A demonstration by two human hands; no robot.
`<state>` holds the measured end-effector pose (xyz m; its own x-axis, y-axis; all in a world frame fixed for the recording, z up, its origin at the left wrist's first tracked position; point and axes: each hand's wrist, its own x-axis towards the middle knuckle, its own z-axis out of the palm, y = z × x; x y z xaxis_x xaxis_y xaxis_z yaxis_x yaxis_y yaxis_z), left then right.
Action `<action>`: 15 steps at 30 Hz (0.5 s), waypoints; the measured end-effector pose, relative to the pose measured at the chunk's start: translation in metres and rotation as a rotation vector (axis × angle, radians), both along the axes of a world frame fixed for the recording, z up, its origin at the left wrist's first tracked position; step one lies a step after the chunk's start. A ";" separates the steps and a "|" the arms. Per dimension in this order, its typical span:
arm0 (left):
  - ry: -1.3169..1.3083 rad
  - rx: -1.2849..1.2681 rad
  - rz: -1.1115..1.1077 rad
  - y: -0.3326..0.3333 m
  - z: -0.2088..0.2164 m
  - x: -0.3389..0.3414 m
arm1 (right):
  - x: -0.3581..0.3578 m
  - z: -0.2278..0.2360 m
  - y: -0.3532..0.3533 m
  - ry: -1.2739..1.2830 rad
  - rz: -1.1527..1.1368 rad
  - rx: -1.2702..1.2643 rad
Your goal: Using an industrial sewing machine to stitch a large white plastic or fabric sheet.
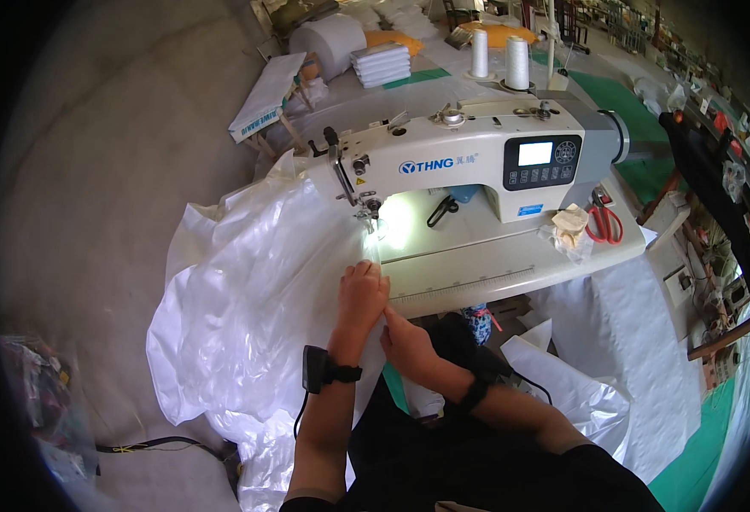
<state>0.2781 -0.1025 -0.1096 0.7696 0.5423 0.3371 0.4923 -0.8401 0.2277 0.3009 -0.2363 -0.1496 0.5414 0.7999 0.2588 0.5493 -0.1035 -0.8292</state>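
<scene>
A large translucent white plastic sheet (pixel 247 316) hangs in folds over the left end of the sewing machine (pixel 469 141). Its edge runs up to the lit needle area (pixel 370 224). Just in front of the needle, my left hand (pixel 363 294) is closed on the sheet's edge, fingers together and pointing at the needle. My right hand (pixel 411 348) sits lower and to the right, by the left wrist, with thumb and fingers pinched at the same edge. The right fingertips are partly hidden. Both wrists wear black bands.
Red-handled scissors (pixel 604 224) and a crumpled tan piece (pixel 569 224) lie at the machine bed's right end. A small black tool (pixel 442 211) rests under the machine arm. White thread cones (pixel 517 64) stand behind. More white sheeting (pixel 618 341) hangs at right.
</scene>
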 end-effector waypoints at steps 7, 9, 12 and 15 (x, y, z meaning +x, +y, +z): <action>0.108 0.037 0.049 0.011 0.000 0.015 | 0.033 0.014 0.006 -0.088 0.125 -0.091; 0.150 0.064 0.065 0.011 0.000 0.015 | 0.042 0.026 0.001 -0.103 0.153 -0.074; 0.118 0.125 0.112 0.007 -0.012 0.021 | 0.071 0.044 -0.007 -0.138 0.096 -0.243; 0.095 0.212 0.150 0.010 -0.022 0.019 | 0.107 0.038 0.005 -0.184 -0.104 -0.065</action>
<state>0.2970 -0.0924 -0.1315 0.7194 0.5775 0.3859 0.6256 -0.7802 0.0014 0.4077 -0.2317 -0.1115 0.5705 0.7603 0.3107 0.6742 -0.2174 -0.7059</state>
